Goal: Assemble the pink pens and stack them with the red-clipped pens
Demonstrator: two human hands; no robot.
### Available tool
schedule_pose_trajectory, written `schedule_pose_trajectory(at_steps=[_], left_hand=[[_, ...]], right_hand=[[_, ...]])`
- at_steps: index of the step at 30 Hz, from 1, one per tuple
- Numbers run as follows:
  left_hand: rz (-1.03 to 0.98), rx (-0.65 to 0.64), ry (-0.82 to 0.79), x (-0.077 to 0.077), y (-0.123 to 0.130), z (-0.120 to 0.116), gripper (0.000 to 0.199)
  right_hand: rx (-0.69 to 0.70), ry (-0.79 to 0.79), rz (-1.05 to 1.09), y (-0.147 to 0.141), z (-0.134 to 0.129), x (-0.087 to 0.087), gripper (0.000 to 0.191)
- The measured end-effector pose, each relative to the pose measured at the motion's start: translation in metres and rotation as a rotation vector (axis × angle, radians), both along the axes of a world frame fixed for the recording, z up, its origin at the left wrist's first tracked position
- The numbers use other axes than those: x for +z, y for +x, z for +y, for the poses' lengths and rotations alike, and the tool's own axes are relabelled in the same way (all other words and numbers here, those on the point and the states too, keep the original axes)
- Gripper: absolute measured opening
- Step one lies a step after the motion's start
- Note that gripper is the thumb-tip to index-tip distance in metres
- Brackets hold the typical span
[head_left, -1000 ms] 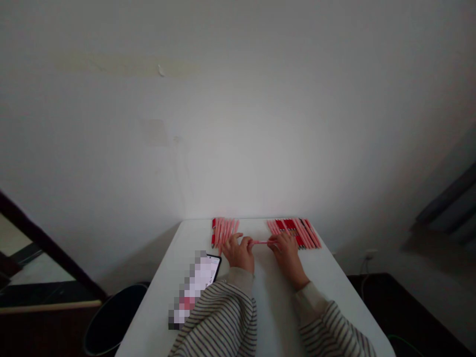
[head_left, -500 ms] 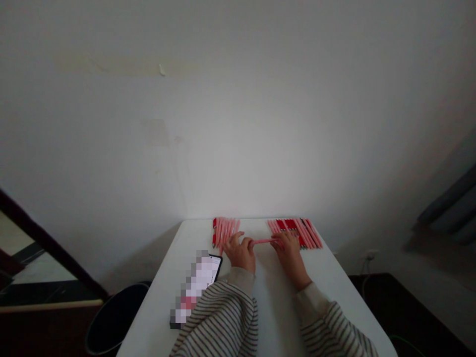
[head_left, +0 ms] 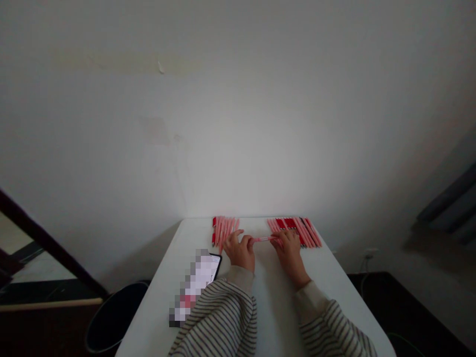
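Observation:
A slim pink pen (head_left: 264,239) with a pale label on its barrel lies level between my hands. My left hand (head_left: 240,252) pinches its left end between thumb and finger. At the other end, my right hand (head_left: 289,254) closes its fingers on the barrel. Behind my left hand lies a group of pink and red pens (head_left: 224,229) side by side, partly covered by the fingers. A second row of pink, red and dark pens (head_left: 305,232) lies beyond my right hand, its near part hidden by that hand.
A phone (head_left: 199,287) with a lit, blurred screen lies left of my left forearm on the white table (head_left: 273,317). The table's far edge meets a plain wall (head_left: 253,148). A dark bin (head_left: 115,317) stands on the floor at left.
The pink pen has been turned about its length, so a pale label now shows on it. Both hands stay in nearly the same place.

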State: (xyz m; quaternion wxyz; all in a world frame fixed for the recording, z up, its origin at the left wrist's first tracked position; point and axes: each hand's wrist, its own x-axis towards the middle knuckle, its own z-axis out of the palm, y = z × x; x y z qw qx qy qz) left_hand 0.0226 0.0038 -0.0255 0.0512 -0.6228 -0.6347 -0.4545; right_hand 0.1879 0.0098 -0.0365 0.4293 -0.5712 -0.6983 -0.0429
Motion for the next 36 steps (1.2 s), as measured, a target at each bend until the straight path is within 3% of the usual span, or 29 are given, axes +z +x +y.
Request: schedule_pose_trajectory(at_steps=[9, 17, 31, 36], left_hand=[[-0.022, -0.001, -0.042, 0.001, -0.001, 0.0, 0.019], [-0.012, -0.031, -0.054, 0.002, 0.001, -0.002, 0.018], [-0.007, -0.015, -0.072, -0.004, 0.0, 0.002, 0.021], [-0.021, -0.029, -0.075, 0.0, 0.0, 0.0, 0.021]], right_hand=[[-0.056, -0.061, -0.11, 0.0, -0.002, 0.0, 0.027], [-0.058, -0.063, -0.099, -0.002, -0.007, 0.01, 0.021], [-0.037, -0.09, -0.047, -0.002, -0.006, 0.008, 0.024], [-0.042, -0.098, -0.051, -0.003, -0.007, 0.007, 0.023]])
